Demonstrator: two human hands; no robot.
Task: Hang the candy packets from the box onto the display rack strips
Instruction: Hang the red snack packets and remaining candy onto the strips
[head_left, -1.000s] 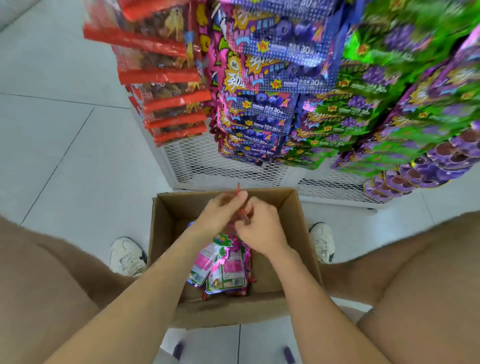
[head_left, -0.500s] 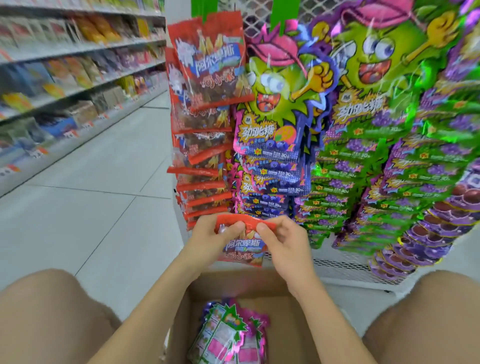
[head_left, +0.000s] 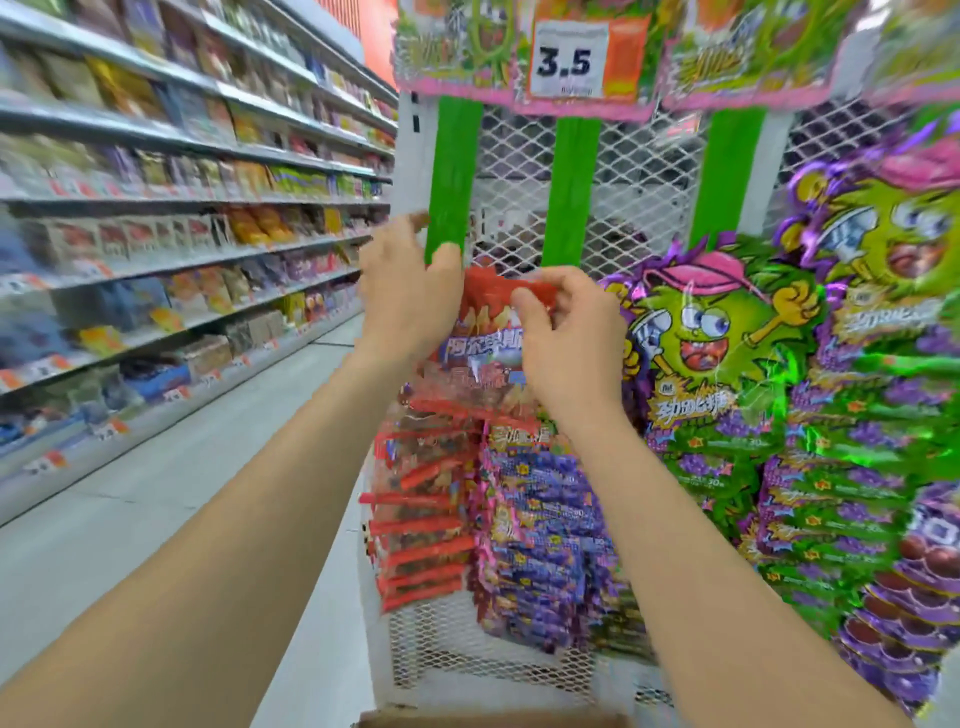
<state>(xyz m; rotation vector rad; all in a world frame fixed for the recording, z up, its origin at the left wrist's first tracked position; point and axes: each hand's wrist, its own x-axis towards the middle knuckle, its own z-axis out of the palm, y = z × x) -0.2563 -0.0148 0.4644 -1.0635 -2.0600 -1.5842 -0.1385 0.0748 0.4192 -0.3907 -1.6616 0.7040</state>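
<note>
As right hand (head_left: 567, 338) pinches it | candy packet (head_left: 475, 358) | red top, blue label

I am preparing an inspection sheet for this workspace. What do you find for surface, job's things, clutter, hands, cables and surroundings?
Surface: pale floor; no table seen.
Job's things: red candy packet held up at the lower end of the left green strip on the wire rack; hung packets cover the strips below; cardboard box rim at the bottom edge.
Clutter: nothing seen.
Hands: right hand pinches the packet's red top; left hand at the strip's end, grip blurred.
Cables: nothing seen.
Surroundings: store shelves on the left; price sign reading 3.5 above.
</note>
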